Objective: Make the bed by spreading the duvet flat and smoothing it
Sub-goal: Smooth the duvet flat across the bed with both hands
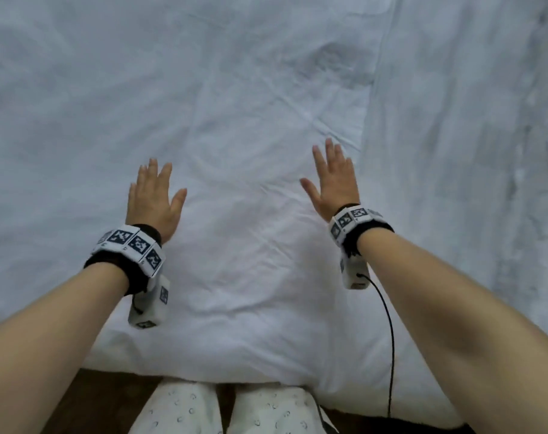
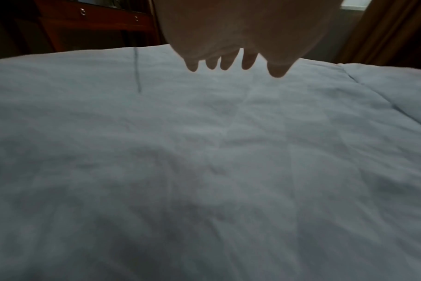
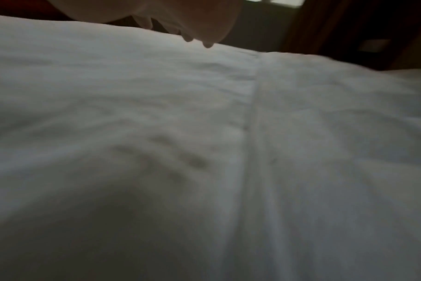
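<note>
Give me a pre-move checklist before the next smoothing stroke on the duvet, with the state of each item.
1. Left hand free, fingers straight: ok.
2. Right hand free, fingers straight: ok.
3. Palms in contact with the duvet: cannot tell; the wrist views show the fingertips above the fabric.
4. Duvet smooth between the hands: not ok, creases run across it.
5. Ridge on the right flattened: not ok, a long fold still stands there.
6. Black cable clear of the stroke: ok, it hangs under the right forearm near the bed edge.
</note>
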Available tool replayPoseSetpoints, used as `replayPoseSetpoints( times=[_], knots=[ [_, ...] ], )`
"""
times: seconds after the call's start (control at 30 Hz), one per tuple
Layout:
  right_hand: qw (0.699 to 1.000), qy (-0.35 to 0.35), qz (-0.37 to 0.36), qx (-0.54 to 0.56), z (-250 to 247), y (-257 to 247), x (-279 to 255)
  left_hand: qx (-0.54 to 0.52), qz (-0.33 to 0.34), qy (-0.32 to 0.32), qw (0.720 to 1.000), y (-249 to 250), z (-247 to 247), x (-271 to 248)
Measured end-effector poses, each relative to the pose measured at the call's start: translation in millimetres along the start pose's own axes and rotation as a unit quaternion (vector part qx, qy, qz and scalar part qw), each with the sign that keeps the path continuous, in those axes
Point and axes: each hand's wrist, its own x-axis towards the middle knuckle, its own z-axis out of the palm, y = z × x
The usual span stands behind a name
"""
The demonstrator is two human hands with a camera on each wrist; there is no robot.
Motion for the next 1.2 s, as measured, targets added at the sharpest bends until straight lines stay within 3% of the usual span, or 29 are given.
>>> replayPoseSetpoints(
  times=[0.07,0.27,0.53,0.73,0.8,0.87,0.97,1.07,1.13,1.2],
  knots=[
    [0.997,0.037,0.066,0.023,-23.7,21.6,26.1,-0.014,-0.011,0.000,1.000,10.0,-7.2,13.5],
    [0.980,0.099,0.148,0.091,-58.2,36.5,114.9,-0.019,-0.015,0.000,1.000,20.2,-37.3,88.5],
    [0.947,0.112,0.253,0.163,-27.8,27.5,201.4,-0.022,-0.065,0.004,0.998,-16.3,-55.4,153.9],
    [0.949,0.086,0.287,0.102,-9.0,4.8,258.4,-0.004,-0.109,-0.011,0.994,-65.1,-55.8,166.2],
    [0.954,0.076,0.274,0.096,-2.1,-30.1,276.7,0.005,-0.123,-0.013,0.992,-81.1,-57.3,164.5],
    [0.971,0.057,0.215,0.086,4.9,-84.3,290.4,0.004,-0.133,-0.014,0.991,-91.6,-59.9,160.8],
    [0.997,-0.048,-0.007,0.063,21.3,-191.7,286.2,0.005,-0.150,-0.008,0.989,-107.4,-68.8,155.0],
    [0.969,-0.145,-0.185,0.073,30.8,-274.2,249.9,0.005,-0.154,0.008,0.988,-118.3,-75.8,151.1],
    [0.960,-0.143,-0.228,0.076,28.7,-283.2,236.5,-0.002,-0.152,0.019,0.988,-120.9,-78.7,150.2],
    [0.977,-0.097,-0.180,0.058,19.5,-254.3,242.9,-0.011,-0.143,0.025,0.989,-120.5,-78.8,148.6]
  ],
)
